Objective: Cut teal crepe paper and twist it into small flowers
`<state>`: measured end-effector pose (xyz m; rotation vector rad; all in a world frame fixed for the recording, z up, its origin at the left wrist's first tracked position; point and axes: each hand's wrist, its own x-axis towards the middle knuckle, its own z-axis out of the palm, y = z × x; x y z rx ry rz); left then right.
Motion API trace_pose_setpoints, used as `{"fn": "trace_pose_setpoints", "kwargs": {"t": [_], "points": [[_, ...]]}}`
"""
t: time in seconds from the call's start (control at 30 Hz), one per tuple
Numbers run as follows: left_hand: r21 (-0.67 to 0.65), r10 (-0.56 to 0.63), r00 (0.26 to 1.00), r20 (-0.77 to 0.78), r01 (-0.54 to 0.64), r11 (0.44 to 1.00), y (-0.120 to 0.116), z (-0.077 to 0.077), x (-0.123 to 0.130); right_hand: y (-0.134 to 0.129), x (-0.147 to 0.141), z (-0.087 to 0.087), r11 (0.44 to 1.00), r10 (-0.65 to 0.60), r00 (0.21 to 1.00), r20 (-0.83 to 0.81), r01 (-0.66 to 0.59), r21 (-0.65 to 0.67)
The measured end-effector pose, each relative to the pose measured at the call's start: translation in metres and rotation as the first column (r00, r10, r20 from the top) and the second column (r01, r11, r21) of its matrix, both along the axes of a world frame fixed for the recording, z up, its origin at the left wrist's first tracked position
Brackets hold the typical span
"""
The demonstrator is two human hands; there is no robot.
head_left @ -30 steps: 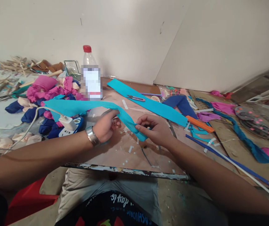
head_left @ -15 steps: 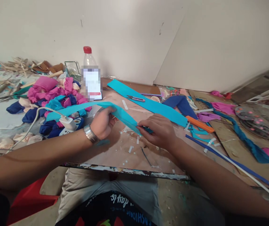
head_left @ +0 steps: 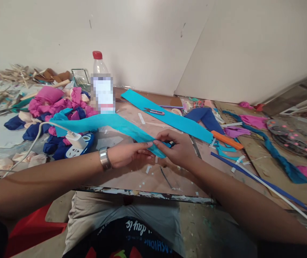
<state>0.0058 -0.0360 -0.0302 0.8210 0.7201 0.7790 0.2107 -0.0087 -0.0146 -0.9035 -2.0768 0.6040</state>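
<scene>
A long turquoise strip [head_left: 126, 126], crepe paper by its look, runs from the coloured pile on the left to my hands. My left hand [head_left: 128, 154] pinches its near end from below, the thumb lying along the strip. Close against it, my right hand [head_left: 176, 145] grips the same end between thumb and fingers. A small bunched dark blue bit shows in the right fingers, partly hidden. Beyond my hands, a second turquoise strip [head_left: 180, 122] lies flat with thread snips [head_left: 153, 111] on top.
Left stand pink and blue crepe bundles [head_left: 48, 104], a power strip [head_left: 75, 151] with a plugged charger, and a red-capped bottle [head_left: 97, 64] behind a blurred phone [head_left: 103, 95]. At right lie an orange cutter [head_left: 227, 139], a white stick [head_left: 279, 195] and cardboard [head_left: 263, 152].
My left hand has slid right along the turquoise strip to meet my right hand. The strip now lies flatter and wider to the left. The right hand has barely moved.
</scene>
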Motion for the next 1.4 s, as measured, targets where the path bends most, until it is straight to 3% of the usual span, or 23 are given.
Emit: {"fn": "trace_pose_setpoints", "kwargs": {"t": [0.1,0.2,0.4,0.6,0.67,0.7,0.77,0.83,0.87,0.9,0.97,1.0,1.03,1.07,1.13,1.27,1.4], "points": [[0.114,0.015,0.996,-0.084,-0.005,0.994,-0.004,-0.005,0.0,0.0,-0.003,0.001,0.991,0.012,0.999,-0.049,-0.018,-0.13],[0.253,0.107,0.98,-0.169,-0.061,0.965,-0.003,-0.006,-0.001,0.001,-0.004,0.0,0.985,-0.02,0.998,-0.058,0.01,-0.175],[0.259,0.149,0.974,-0.17,-0.101,0.96,0.0,-0.006,-0.001,0.004,-0.003,-0.002,0.972,-0.05,0.997,-0.057,0.035,-0.231],[0.224,0.043,0.987,-0.152,-0.008,0.975,-0.004,-0.01,0.001,0.005,-0.003,-0.004,0.962,-0.031,0.995,-0.096,0.004,-0.273],[0.236,-0.064,0.984,-0.169,0.104,0.966,-0.006,-0.007,0.0,0.005,-0.003,-0.004,0.963,-0.033,0.995,-0.093,0.006,-0.269],[0.26,-0.183,0.961,-0.206,0.234,0.937,-0.008,-0.004,-0.001,0.005,-0.002,-0.003,0.965,-0.036,0.996,-0.083,0.013,-0.261],[0.307,-0.436,0.86,-0.265,0.504,0.807,-0.013,0.004,-0.004,0.005,-0.002,-0.002,0.971,-0.036,0.998,-0.052,0.023,-0.236],[0.416,-0.499,0.793,-0.349,0.608,0.676,-0.019,0.014,-0.008,0.005,0.0,-0.001,0.978,-0.017,1.0,-0.014,0.013,-0.21],[0.521,-0.41,0.805,-0.429,0.591,0.616,-0.021,0.018,-0.01,0.005,0.0,-0.002,0.981,-0.001,1.0,0.005,0.002,-0.196],[0.669,-0.239,0.846,-0.477,0.526,0.525,-0.023,0.022,-0.012,0.006,0.001,-0.002,0.984,0.018,1.0,0.025,-0.013,-0.179],[0.887,0.147,0.887,-0.437,0.398,0.235,-0.022,0.027,-0.016,0.007,0.002,-0.003,0.989,0.064,0.996,0.069,-0.054,-0.136],[0.918,0.309,0.865,-0.395,0.386,0.092,-0.02,0.029,-0.018,0.007,0.002,-0.004,0.99,0.094,0.991,0.092,-0.084,-0.111],[0.914,0.469,0.806,-0.362,0.406,0.006,-0.016,0.03,-0.02,0.007,0.003,-0.004,0.989,0.128,0.985,0.115,-0.118,-0.088],[0.898,0.597,0.727,-0.34,0.439,-0.023,-0.012,0.03,-0.021,0.008,0.003,-0.005,0.986,0.157,0.978,0.134,-0.149,-0.071],[0.857,0.704,0.594,-0.388,0.515,0.038,-0.004,0.029,-0.024,0.008,0.004,-0.006,0.979,0.201,0.967,0.155,-0.193,-0.064],[0.751,0.61,0.514,-0.604,0.623,0.219,0.005,0.024,-0.025,0.01,0.006,-0.008,0.972,0.232,0.96,0.159,-0.221,-0.081],[0.71,0.602,0.467,-0.648,0.657,0.255,0.004,0.021,-0.024,0.013,0.009,-0.008,0.966,0.254,0.951,0.175,-0.242,-0.088]]}}
